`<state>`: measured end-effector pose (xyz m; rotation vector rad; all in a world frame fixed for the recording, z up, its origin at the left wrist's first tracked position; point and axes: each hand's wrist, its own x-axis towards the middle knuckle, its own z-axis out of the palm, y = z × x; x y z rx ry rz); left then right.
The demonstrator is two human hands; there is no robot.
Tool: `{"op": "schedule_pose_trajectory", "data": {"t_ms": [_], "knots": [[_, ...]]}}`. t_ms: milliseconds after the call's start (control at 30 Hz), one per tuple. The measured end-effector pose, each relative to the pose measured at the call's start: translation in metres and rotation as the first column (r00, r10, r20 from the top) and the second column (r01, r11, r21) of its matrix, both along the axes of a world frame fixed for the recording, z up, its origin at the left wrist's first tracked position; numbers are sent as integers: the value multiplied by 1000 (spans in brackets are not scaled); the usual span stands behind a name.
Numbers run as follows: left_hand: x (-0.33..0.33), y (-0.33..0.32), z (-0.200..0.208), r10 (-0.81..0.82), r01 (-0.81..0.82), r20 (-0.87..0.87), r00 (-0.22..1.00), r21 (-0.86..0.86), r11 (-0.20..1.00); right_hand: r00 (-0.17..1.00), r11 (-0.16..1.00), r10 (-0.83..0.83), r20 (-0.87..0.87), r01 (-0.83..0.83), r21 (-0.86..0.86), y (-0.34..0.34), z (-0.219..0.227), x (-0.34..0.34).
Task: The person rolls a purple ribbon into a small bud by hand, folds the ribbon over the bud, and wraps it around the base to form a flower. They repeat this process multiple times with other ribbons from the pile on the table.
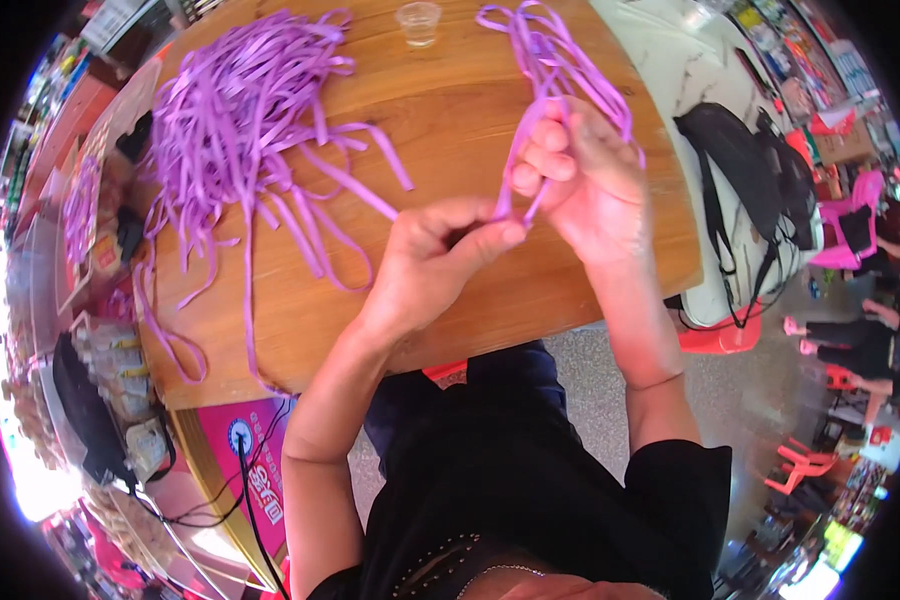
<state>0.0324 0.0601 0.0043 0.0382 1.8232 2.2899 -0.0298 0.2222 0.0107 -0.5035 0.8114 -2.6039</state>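
My left hand (425, 255) pinches a narrow purple ribbon (507, 195) between thumb and forefinger, above the front half of the wooden table (450, 130). To its right and a little farther off, my right hand (595, 185) is raised with curled fingers around the same ribbon, whose strands run between the two hands. Behind the right hand lies a looped bundle of purple ribbons (545, 45); whether it joins the held ribbon I cannot tell. A large tangled heap of purple ribbons (235, 110) covers the table's left side, with one strand trailing to my left hand.
A small clear plastic cup (418, 28) stands at the table's far side. On a white marbled surface to the right rests a black bag (735, 170) with straps. Loose ribbon ends hang near the left front edge. Dark cables (245, 490) run beside a pink panel (270, 415) at lower left.
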Motion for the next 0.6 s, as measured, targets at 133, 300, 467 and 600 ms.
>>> {"op": "schedule_pose_trajectory", "data": {"t_ms": [133, 300, 467, 600], "knots": [[7, -3, -12, -71, 28, -170, 983, -240, 970, 996, 960, 69, 62, -50, -276, 25, -10, -19], [11, -30, -10, -32, -114, -249, 968, -548, 828, 995, 956, -74, 67, 90, -281, 45, -10, -23], [6, -50, -3, -249, -366, -451, 857, -873, 323, 928, 933, -352, -122, 359, 37, 42, -22, -18], [-13, -47, 4, -369, -615, -556, 745, -786, -60, 868, 862, -410, -280, 470, 193, 31, -34, -15]]}}
